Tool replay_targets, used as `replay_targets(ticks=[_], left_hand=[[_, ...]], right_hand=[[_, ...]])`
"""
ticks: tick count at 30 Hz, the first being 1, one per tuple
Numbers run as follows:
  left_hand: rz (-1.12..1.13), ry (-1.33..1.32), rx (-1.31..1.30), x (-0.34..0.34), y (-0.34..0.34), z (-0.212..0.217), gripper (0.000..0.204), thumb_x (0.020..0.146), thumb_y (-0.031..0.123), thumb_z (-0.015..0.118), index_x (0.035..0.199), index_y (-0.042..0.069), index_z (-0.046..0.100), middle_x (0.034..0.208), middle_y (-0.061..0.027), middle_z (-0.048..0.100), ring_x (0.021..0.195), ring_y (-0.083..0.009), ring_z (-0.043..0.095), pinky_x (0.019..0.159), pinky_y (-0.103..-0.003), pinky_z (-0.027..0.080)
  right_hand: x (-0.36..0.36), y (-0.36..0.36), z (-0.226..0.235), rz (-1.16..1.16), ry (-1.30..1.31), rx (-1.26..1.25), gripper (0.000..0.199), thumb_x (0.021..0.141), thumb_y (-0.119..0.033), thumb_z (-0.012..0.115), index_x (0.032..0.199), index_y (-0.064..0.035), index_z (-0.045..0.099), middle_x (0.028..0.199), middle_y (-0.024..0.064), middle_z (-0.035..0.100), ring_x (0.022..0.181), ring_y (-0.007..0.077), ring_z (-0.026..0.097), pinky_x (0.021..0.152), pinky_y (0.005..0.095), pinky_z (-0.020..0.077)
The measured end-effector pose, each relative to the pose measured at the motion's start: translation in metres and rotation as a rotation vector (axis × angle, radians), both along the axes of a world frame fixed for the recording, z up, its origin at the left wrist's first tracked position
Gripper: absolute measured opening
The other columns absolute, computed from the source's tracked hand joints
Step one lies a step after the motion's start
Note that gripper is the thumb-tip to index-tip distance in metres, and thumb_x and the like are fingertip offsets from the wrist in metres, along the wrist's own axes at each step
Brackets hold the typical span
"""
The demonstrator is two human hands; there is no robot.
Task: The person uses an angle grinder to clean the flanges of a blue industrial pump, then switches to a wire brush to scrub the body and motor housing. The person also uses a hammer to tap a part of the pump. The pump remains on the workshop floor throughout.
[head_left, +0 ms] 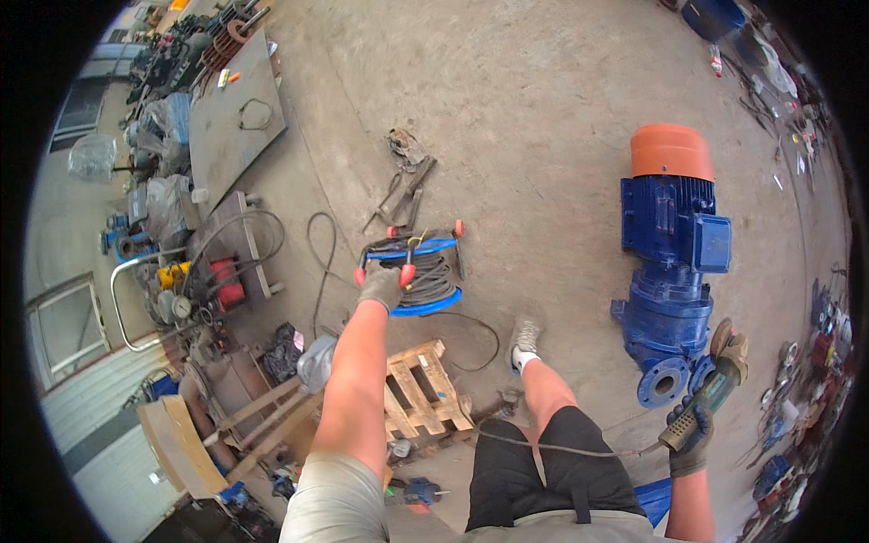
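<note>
Worker's gloved left hand [379, 284] clamped on round blue-rimmed cable reel [433, 283], gloved right hand [693, 439] gripping green cylindrical angle grinder [716, 393], over at 4 o'clock

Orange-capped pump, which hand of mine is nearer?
Right. The right hand, on the grinder, is just below the pump in view; the left hand is farther left, on the cable reel.

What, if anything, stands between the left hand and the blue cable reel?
Nothing visible does: the gloved left hand is directly on the blue cable reel, between its two red grips.
</note>
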State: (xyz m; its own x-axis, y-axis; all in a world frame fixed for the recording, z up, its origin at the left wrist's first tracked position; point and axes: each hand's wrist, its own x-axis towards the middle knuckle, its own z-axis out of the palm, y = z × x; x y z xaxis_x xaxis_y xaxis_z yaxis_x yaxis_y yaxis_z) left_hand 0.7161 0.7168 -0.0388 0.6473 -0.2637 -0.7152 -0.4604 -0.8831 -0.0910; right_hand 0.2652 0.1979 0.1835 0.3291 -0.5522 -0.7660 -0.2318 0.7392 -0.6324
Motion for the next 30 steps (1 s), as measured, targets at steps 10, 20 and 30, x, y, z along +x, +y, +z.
replay_targets(ticks=[10, 20, 30], left_hand=[[0.258, -0.089, -0.172, 0.144, 0.068, 0.072, 0.034, 0.084, 0.011, 0.068, 0.117, 0.004, 0.068, 0.115, -0.0288, 0.071, 0.108, -0.0451, 0.07, 0.092, -0.052, 0.057], [0.266, -0.136, -0.175, 0.383, 0.17, -0.027, 0.062, 0.092, 0.027, 0.064, 0.146, 0.001, 0.051, 0.133, -0.0257, 0.066, 0.122, -0.0433, 0.064, 0.103, -0.048, 0.049], [0.32, -0.066, -0.186, 0.503, 0.096, -0.068, 0.056, 0.097, 0.027, 0.063, 0.145, 0.0, 0.052, 0.138, -0.0247, 0.062, 0.126, -0.0373, 0.061, 0.107, -0.043, 0.047]], right_hand=[[0.063, 0.047, 0.051, -0.067, 0.083, -0.097, 0.055, 0.096, -0.025, 0.064, 0.146, -0.0063, 0.051, 0.11, 0.0057, 0.066, 0.091, 0.0197, 0.067, 0.079, 0.0361, 0.0593], [0.163, 0.128, 0.005, -0.28, 0.202, -0.048, 0.045, 0.093, -0.017, 0.064, 0.135, -0.0031, 0.057, 0.109, 0.0112, 0.068, 0.093, 0.0229, 0.071, 0.084, 0.0389, 0.0608], [0.212, 0.228, -0.096, -0.297, 0.21, 0.051, 0.04, 0.089, -0.008, 0.07, 0.128, -0.0001, 0.061, 0.106, 0.0108, 0.071, 0.09, 0.0224, 0.071, 0.084, 0.0386, 0.0606]])
